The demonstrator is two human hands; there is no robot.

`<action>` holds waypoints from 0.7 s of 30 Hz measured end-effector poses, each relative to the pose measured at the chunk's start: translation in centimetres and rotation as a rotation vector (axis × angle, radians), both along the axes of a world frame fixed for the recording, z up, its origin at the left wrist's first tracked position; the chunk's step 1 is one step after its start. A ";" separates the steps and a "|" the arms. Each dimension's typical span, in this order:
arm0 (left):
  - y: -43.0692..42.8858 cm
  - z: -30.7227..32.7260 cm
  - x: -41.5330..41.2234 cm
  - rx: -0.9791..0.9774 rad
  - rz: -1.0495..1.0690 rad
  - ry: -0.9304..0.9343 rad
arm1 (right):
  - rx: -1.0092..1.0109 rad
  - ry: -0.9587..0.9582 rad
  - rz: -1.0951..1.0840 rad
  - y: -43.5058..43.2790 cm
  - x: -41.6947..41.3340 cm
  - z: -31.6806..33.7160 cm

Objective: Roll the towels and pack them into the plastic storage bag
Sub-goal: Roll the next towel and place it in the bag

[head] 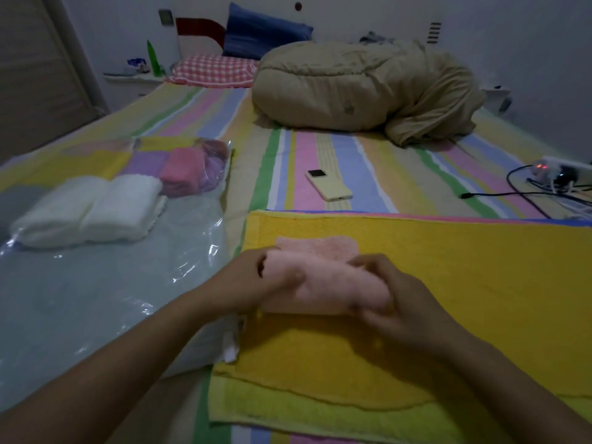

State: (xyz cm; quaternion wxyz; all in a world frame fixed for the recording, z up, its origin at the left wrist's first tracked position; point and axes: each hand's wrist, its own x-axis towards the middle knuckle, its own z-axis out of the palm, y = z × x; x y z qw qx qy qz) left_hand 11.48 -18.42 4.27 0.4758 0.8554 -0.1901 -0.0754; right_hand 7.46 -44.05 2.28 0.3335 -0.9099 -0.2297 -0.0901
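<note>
left hand (256, 280) grips pink towel (326, 286) roll's 9 o'clock end | right hand (390, 299) curled on 3 o'clock end | roll between hands, on yellow towel (448, 283) | plastic storage bag (96, 267) at 9 o'clock

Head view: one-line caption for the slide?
Left hand and right hand roll a pink towel atop a yellow towel; rolled white towels lie in the plastic bag beside.
</note>
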 end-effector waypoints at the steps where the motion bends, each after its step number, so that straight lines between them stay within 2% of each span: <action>1: -0.4 0.0 0.7 -0.047 0.114 0.085 | 0.137 0.055 -0.094 0.3 1.0 0.1; 3: -1.2 -0.4 1.9 -0.088 0.303 0.221 | 0.282 0.164 -0.283 1.3 3.3 0.2; 5: -1.6 -1.1 2.9 -0.078 0.376 0.281 | 0.252 0.259 -0.432 2.3 5.3 -0.2; 7: -1.9 -1.6 3.6 0.025 0.406 0.291 | 0.193 0.374 -0.522 2.7 6.7 -0.5; 11: -2.6 -1.3 5.2 0.223 0.455 0.302 | 0.207 0.583 -0.589 3.0 7.9 -0.4; 15: -2.2 0.8 5.3 0.432 0.307 0.418 | 0.273 0.766 -0.535 3.1 6.4 0.8; 18: -1.1 1.3 4.9 0.614 0.145 0.285 | 0.245 0.826 -0.465 3.4 3.8 1.7; 21: -0.6 1.8 4.7 0.617 -0.050 0.199 | 0.240 0.839 -0.445 4.0 1.3 2.5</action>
